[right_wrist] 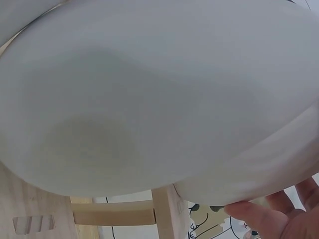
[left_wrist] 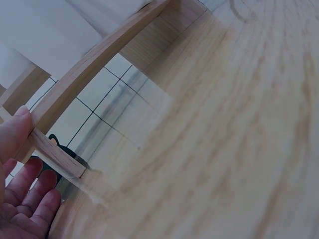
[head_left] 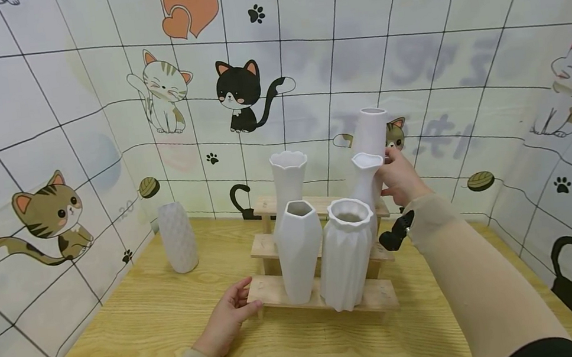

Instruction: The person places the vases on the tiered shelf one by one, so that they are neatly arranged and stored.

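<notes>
The tall vase (head_left: 370, 132) stands upright at the right end of the stepped wooden stand (head_left: 269, 288), behind the scallop-rimmed vase (head_left: 365, 185). Its base is hidden; whether it bears on the top step cannot be told. The right hand (head_left: 402, 177) grips it low, thumb and fingers curled against its side; the far fingertips are out of sight. The left hand (head_left: 228, 318) pinches the left end of the lowest step between thumb and fingers.

The work is judged to be placing the vase. It should be lowered plumb, with the base wholly on the board before release. The right hand should withdraw sideways, clear of the scallop-rimmed vase, a likely knock hazard. Left-hand pressure should be light, so the stand does not shift.
</notes>
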Motion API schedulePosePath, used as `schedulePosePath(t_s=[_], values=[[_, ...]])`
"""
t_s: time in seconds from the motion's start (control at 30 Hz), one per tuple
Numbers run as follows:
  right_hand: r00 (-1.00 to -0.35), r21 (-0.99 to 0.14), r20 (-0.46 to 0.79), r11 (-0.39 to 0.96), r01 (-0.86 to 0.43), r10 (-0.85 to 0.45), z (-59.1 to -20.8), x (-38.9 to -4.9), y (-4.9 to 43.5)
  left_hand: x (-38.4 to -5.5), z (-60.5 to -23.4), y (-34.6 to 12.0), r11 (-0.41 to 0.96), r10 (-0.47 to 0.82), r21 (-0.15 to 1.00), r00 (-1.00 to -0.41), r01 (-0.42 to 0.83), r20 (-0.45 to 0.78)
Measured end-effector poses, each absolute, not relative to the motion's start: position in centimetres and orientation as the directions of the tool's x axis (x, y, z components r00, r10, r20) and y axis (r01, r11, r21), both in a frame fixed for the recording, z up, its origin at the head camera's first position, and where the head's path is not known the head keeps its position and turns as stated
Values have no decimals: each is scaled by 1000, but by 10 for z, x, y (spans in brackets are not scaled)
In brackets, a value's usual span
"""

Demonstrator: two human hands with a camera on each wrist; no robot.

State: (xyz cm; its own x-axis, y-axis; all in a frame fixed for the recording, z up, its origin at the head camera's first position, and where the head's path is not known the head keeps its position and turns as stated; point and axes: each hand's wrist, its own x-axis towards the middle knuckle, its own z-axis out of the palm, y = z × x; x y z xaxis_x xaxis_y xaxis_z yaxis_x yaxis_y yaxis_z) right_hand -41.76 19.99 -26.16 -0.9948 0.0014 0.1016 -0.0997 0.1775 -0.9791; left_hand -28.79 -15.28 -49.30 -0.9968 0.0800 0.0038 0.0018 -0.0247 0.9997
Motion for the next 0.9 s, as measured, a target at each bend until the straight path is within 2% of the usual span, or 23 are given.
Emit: schedulePosePath(t_s=[0.27,0.9], values=[[-995,-975,97,197,-99,-21,-262,-416,201,-288,-494,-153,-28,78,1000,-997,1,3],[-990,-981,108,149,-121,-95,-277,-408,218,-286,-492,-153,-29,78,1000,-997,5,8]])
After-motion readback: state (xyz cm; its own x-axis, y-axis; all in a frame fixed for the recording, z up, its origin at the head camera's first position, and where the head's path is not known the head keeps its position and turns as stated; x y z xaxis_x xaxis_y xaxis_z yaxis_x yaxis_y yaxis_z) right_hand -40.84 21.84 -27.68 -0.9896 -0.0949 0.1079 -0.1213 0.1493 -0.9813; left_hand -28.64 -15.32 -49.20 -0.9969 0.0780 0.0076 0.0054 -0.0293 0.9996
